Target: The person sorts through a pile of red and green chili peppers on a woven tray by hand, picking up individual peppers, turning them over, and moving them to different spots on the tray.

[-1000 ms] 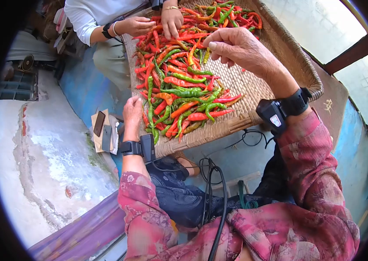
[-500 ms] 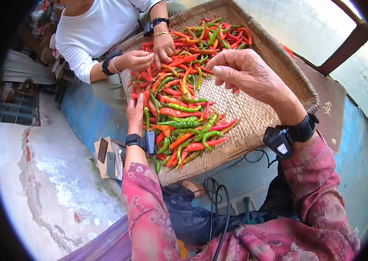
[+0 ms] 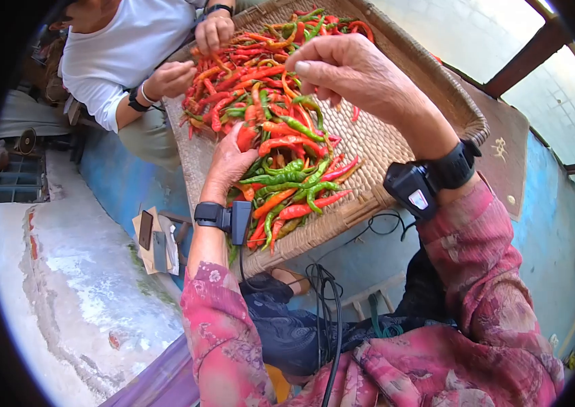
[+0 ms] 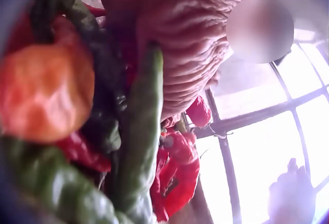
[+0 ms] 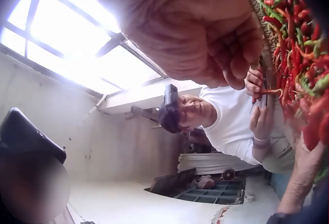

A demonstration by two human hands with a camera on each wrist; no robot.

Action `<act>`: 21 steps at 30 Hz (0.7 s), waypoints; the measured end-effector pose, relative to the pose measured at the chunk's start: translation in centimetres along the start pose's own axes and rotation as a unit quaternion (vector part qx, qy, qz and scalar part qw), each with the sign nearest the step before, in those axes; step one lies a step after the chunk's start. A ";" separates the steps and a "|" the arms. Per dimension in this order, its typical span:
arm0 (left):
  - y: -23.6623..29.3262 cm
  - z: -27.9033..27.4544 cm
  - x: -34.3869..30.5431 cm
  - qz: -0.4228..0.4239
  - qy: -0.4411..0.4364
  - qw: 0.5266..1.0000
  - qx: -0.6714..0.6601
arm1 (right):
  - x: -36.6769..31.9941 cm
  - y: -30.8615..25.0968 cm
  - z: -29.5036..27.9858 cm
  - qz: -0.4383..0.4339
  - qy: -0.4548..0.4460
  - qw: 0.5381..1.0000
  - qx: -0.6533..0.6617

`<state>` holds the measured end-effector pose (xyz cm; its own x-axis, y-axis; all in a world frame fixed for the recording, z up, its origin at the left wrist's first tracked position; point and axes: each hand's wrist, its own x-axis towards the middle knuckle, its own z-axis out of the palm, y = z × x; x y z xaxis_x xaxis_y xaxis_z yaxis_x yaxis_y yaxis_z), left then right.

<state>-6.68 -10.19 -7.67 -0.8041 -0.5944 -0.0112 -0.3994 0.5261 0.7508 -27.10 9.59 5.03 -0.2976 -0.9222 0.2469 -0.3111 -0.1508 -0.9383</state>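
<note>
Red, green and orange chili peppers (image 3: 281, 136) lie heaped in a woven tray (image 3: 369, 146). My left hand (image 3: 226, 166) is in the near left part of the heap, its thumb and fingers around a red chili pepper (image 3: 247, 138); peppers hide part of the fingers. In the left wrist view, a green chili pepper (image 4: 141, 136) lies against the creased skin of this hand. Above the tray's middle, my right hand (image 3: 352, 74) hovers with loosely bent fingers and thumb close to the index finger. No pepper shows in it in the right wrist view.
Across the tray, another person in a white shirt (image 3: 131, 61) has both hands over the far left peppers. Two phones lie on a stool (image 3: 155, 264) left of the tray. Black cables (image 3: 325, 285) hang below the tray's near edge.
My left hand has moved from the heap's left edge in among the peppers, and peppers there have shifted. My right hand stays raised. The other person's hands have drawn apart.
</note>
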 end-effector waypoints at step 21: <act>8.4 -0.6 -10.1 0.154 0.021 0.965 0.212 | -3.3 3.5 6.2 -0.086 -0.259 0.888 -0.369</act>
<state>-1.64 -0.11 -0.81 -0.8980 -0.3906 0.2028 -0.2966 0.8775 0.3768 -21.62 9.91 -0.60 0.2087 -0.9768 0.0477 -0.8753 -0.2083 -0.4364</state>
